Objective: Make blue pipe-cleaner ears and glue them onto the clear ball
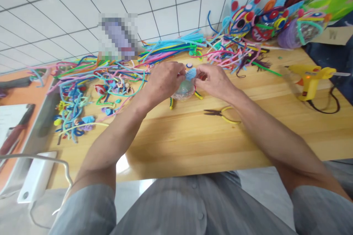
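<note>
My left hand (168, 79) curls its fingers at the left side of a small craft figure with a clear plastic body (184, 91). My right hand (213, 80) pinches at its upper right side; the fingertips partly hide what they grip. A ribbed light-blue piece (191, 74) stands on top of the figure between my hands. Yellow-and-dark legs (171, 103) stick out below it on the wooden table. Just behind it shows a small white-and-blue round piece (189, 65). Pliers with yellow handles (222, 113) lie near my right forearm.
A yellow glue gun (310, 79) with a dark cord lies at the right. Heaps of pipe cleaners (171, 49) line the tiled wall, with more bent pieces (73, 112) on the left. Finished decorated figures (244, 20) stand back right. A white power strip (37, 178) rests front left.
</note>
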A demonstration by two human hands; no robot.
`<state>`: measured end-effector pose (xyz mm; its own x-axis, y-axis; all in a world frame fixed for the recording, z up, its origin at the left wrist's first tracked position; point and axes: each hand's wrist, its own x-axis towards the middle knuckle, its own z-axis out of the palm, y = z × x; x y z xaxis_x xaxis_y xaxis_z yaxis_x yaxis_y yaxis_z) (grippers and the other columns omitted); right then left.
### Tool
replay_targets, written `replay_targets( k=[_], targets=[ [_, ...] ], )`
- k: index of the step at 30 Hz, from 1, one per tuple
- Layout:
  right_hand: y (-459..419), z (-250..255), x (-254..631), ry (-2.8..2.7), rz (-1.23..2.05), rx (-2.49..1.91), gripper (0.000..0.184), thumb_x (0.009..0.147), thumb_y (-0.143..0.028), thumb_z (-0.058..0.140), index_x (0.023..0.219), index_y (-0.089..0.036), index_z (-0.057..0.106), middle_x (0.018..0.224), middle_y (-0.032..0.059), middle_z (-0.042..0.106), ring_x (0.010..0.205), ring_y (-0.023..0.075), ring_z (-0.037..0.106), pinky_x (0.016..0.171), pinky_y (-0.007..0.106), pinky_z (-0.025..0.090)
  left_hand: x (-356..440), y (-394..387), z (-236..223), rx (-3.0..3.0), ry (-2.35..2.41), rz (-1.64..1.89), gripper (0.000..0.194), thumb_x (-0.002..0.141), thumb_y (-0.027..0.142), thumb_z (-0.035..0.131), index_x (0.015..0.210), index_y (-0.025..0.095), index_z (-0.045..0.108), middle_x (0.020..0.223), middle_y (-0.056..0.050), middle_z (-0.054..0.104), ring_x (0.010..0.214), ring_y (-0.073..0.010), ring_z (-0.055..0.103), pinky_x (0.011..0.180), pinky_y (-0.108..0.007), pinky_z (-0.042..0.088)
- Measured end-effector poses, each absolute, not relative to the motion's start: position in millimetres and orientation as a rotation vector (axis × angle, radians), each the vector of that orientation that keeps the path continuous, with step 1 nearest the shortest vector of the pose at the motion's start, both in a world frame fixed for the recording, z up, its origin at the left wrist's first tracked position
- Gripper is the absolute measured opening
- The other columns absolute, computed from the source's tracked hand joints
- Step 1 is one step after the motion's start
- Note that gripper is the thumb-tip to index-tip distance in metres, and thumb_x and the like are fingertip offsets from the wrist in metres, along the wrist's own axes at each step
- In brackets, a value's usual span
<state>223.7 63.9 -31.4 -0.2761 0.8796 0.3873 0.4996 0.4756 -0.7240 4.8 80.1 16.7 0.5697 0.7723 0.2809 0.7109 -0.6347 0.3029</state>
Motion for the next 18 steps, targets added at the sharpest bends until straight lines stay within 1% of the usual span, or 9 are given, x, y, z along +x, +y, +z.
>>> replay_targets(
  k=[3, 6, 8, 11, 15, 18],
  targets=[
    [63.7, -31.1, 223.6, -1.930, 0.612, -1.140, 0.010, 0.078, -0.018, 0.068, 0.074, -0.024, 0.060, 0.075, 0.0006, 0.067, 0.075, 0.0207, 0.063, 0.073, 0.036, 0.046, 4.0, 82.7, 12.2, 2.633, 1.228, 0.623, 0.009, 0.090, 0.025, 0.067, 0.084, 0.023, 0.074, 0.084, -0.004, 0.076, 0.077, -0.0227, 0.066, 0.082, -0.040, 0.055],
    [63.6, -31.4, 223.7, -1.922, 0.615, -1.128, 0.010, 0.080, -0.023, 0.069, 0.074, -0.024, 0.061, 0.075, 0.0010, 0.068, 0.076, 0.0209, 0.063, 0.073, 0.036, 0.047, 6.4, 81.7, 11.3, 2.579, 1.229, 0.675, 0.012, 0.091, 0.026, 0.070, 0.081, 0.022, 0.073, 0.080, -0.004, 0.075, 0.075, -0.0213, 0.064, 0.085, -0.041, 0.055],
    [63.2, -31.5, 223.8, -1.917, 0.627, -1.122, 0.010, 0.081, -0.026, 0.069, 0.075, -0.024, 0.062, 0.075, 0.0011, 0.069, 0.076, 0.0209, 0.063, 0.071, 0.035, 0.048, 10.2, 78.1, 14.3, 2.574, 1.293, 0.608, 0.012, 0.093, 0.024, 0.067, 0.082, 0.021, 0.074, 0.082, -0.005, 0.075, 0.076, -0.0227, 0.066, 0.083, -0.041, 0.054],
    [62.8, -31.5, 223.9, -1.919, 0.649, -1.125, 0.006, 0.081, -0.026, 0.069, 0.077, -0.024, 0.064, 0.077, 0.0010, 0.070, 0.075, 0.0209, 0.064, 0.071, 0.035, 0.049, 16.4, 70.2, 21.9, 2.611, 1.419, 0.450, 0.019, 0.094, 0.018, 0.060, 0.087, 0.020, 0.077, 0.090, -0.007, 0.078, 0.082, -0.0257, 0.070, 0.079, -0.040, 0.053],
    [63.2, -31.9, 223.6, -1.918, 0.673, -1.136, 0.008, 0.082, -0.025, 0.070, 0.076, -0.024, 0.065, 0.076, 0.0005, 0.070, 0.074, 0.0206, 0.065, 0.070, 0.035, 0.050, 20.3, 63.1, 28.8, 2.617, 1.474, 0.407, 0.025, 0.095, 0.017, 0.056, 0.089, 0.023, 0.079, 0.096, -0.007, 0.081, 0.090, -0.0254, 0.073, 0.082, -0.038, 0.052],
    [63.7, -32.3, 223.5, -1.906, 0.677, -1.133, 0.012, 0.082, -0.027, 0.072, 0.075, -0.024, 0.064, 0.075, -0.0001, 0.070, 0.073, 0.0203, 0.065, 0.069, 0.035, 0.051, 20.3, 63.0, 29.1, 2.614, 1.471, 0.394, 0.025, 0.094, 0.016, 0.055, 0.090, 0.022, 0.079, 0.095, -0.008, 0.081, 0.090, -0.0256, 0.073, 0.080, -0.037, 0.052]
  ],
)
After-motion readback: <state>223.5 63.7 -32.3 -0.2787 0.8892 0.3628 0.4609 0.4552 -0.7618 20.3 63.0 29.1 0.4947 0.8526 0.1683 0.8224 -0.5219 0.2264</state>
